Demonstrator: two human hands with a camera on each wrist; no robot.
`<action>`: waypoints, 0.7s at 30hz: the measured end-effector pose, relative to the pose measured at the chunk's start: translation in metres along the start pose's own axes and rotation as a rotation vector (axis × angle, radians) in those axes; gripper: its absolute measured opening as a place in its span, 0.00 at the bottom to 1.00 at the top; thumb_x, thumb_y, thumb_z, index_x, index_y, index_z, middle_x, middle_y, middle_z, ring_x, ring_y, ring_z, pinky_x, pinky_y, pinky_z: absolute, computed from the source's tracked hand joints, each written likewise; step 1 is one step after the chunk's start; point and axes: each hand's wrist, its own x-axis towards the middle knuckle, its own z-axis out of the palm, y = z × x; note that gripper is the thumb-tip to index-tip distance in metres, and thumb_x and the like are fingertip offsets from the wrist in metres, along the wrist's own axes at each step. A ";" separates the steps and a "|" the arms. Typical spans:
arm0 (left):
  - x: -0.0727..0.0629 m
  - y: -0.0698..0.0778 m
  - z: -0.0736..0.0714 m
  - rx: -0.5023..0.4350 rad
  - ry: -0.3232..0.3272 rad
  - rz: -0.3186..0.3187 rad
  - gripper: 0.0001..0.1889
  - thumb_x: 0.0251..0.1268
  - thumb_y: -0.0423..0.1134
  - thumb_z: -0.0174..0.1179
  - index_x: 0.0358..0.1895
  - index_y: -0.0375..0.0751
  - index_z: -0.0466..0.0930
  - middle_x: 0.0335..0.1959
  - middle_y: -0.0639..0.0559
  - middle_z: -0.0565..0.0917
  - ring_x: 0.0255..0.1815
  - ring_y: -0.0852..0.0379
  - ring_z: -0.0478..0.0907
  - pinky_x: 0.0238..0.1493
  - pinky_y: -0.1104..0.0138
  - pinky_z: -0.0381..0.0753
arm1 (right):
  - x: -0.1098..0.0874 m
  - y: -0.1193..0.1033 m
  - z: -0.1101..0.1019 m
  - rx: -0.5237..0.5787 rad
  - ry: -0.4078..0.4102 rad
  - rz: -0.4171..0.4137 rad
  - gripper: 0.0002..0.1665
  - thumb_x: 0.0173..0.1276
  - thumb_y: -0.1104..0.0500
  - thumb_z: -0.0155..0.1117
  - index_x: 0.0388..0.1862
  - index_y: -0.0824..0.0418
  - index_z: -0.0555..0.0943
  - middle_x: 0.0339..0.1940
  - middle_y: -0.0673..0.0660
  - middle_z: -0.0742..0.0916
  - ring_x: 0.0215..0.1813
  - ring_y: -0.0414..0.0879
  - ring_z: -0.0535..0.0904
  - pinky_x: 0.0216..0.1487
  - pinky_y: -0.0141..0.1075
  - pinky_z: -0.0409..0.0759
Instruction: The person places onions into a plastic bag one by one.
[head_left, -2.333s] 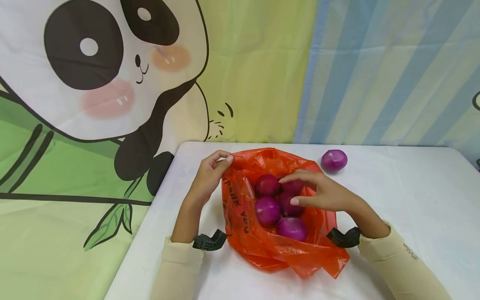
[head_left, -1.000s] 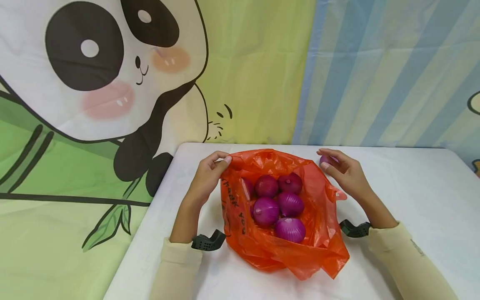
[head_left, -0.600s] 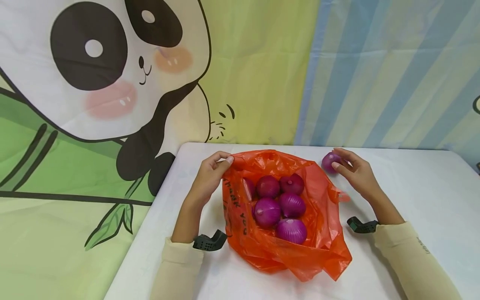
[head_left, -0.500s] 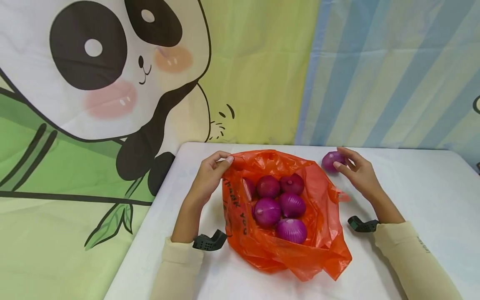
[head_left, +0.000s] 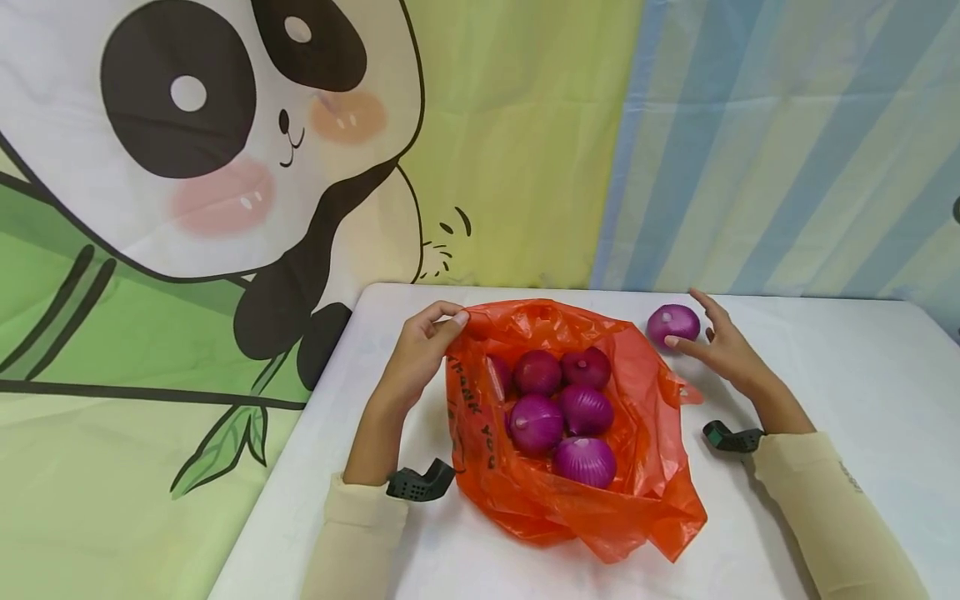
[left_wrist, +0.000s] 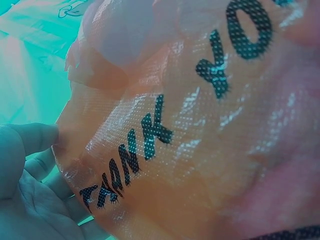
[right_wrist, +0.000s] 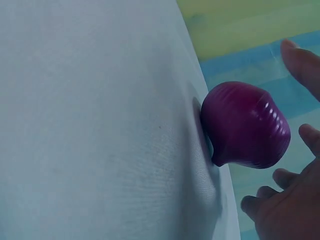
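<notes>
A red plastic bag [head_left: 540,517] printed "THANK YOU" stands with its mouth wide on the table, and several purple onions [head_left: 536,423] lie inside it. At the bag's far left rim, my left hand [head_left: 416,354] pinches the plastic between thumb and fingers; the left wrist view shows the same grip beside the lettering. One more onion [head_left: 670,323] sits on the table beyond the bag's right side. My right hand [head_left: 738,358] is spread to the right of this onion. In the right wrist view, a gap shows between the fingers and the onion [right_wrist: 245,125].
White cloth covers the table [head_left: 847,375], whose far edge runs just behind the lone onion. A printed curtain [head_left: 517,150] with a panda and stripes hangs behind. Dark wrist cameras [head_left: 420,482] sit on both forearms.
My right hand has left the onions in the bag and gone to the lone onion. It has since drawn back rightward, its fingers spreading. The left hand keeps its hold on the rim.
</notes>
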 end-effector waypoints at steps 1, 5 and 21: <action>0.000 0.000 0.000 0.000 0.000 -0.001 0.12 0.73 0.43 0.56 0.46 0.36 0.78 0.34 0.42 0.83 0.36 0.48 0.80 0.48 0.58 0.79 | 0.001 0.000 0.000 -0.002 -0.015 0.011 0.61 0.62 0.49 0.71 0.80 0.48 0.39 0.78 0.66 0.43 0.74 0.73 0.42 0.63 0.68 0.53; 0.000 0.000 0.000 0.000 -0.002 -0.006 0.12 0.73 0.43 0.56 0.46 0.36 0.77 0.34 0.42 0.83 0.36 0.49 0.80 0.47 0.58 0.79 | 0.005 0.002 0.002 -0.022 -0.036 0.022 0.62 0.62 0.50 0.71 0.80 0.49 0.38 0.77 0.72 0.47 0.71 0.77 0.48 0.59 0.68 0.61; 0.001 -0.002 0.001 0.001 0.003 -0.016 0.12 0.73 0.43 0.56 0.45 0.36 0.78 0.32 0.44 0.83 0.35 0.50 0.79 0.46 0.60 0.79 | 0.001 0.003 0.006 -0.117 -0.016 -0.046 0.41 0.69 0.51 0.64 0.75 0.59 0.60 0.66 0.75 0.68 0.61 0.71 0.67 0.56 0.63 0.70</action>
